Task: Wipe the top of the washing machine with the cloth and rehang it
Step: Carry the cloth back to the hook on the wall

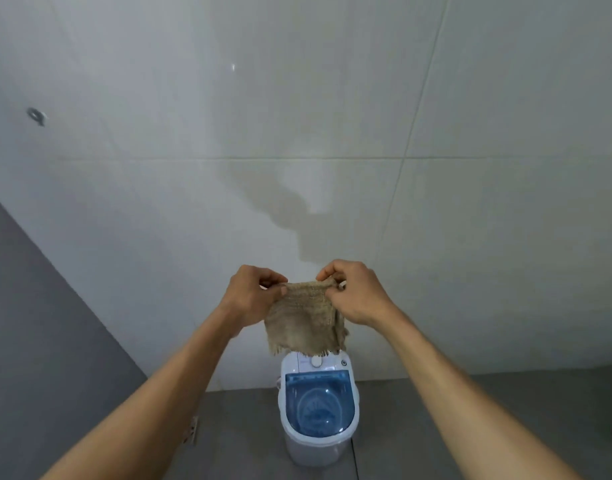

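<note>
A beige, frayed cloth hangs in the air in front of the white tiled wall, stretched between both hands. My left hand pinches its top left corner and my right hand pinches its top right corner. Below the cloth, on the grey floor, stands a small white washing machine with a blue see-through lid and white knobs at its back edge, partly hidden by the cloth's lower fringe.
A small metal hook or fitting sits high on the wall at the far left. A white power strip lies on the floor left of the machine. A grey wall borders the left side.
</note>
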`<state>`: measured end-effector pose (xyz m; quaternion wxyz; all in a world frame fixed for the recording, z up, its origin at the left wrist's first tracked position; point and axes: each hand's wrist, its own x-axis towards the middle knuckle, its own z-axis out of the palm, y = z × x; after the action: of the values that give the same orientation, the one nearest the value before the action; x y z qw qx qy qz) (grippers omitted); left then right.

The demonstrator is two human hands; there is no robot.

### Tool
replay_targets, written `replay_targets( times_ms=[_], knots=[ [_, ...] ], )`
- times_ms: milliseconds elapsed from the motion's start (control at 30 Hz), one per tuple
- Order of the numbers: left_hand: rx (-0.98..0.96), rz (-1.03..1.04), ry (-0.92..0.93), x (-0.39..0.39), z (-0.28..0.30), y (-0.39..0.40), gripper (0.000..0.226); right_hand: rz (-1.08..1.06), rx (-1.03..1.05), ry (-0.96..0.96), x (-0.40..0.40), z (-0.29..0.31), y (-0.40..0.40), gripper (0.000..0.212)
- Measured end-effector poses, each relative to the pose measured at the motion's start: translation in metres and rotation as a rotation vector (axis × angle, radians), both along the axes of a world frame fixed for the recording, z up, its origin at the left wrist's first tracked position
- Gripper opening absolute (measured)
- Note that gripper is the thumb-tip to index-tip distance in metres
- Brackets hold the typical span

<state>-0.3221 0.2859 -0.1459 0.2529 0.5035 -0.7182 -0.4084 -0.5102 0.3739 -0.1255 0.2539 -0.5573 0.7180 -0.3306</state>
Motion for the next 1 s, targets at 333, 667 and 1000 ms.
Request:
replay_targets(
  times_ms=[333,667,1000],
  knots=[
    [-0.173,0.191,0.081,0.027,0.103,0.017,0.014,0.188,-0.216,0.021,0.014,0.084,-0.029,0.012],
    [-0.288,0.364,0.142,0.119,0.143,0.005,0.017,0.365,-0.367,0.076,0.080,0.135,-0.078,0.014],
    [-0.504,0.382,-0.030,0.218,0.151,-0.099,0.016,0.445,-0.401,0.257,0.195,0.148,-0.177,0.031]
  ],
)
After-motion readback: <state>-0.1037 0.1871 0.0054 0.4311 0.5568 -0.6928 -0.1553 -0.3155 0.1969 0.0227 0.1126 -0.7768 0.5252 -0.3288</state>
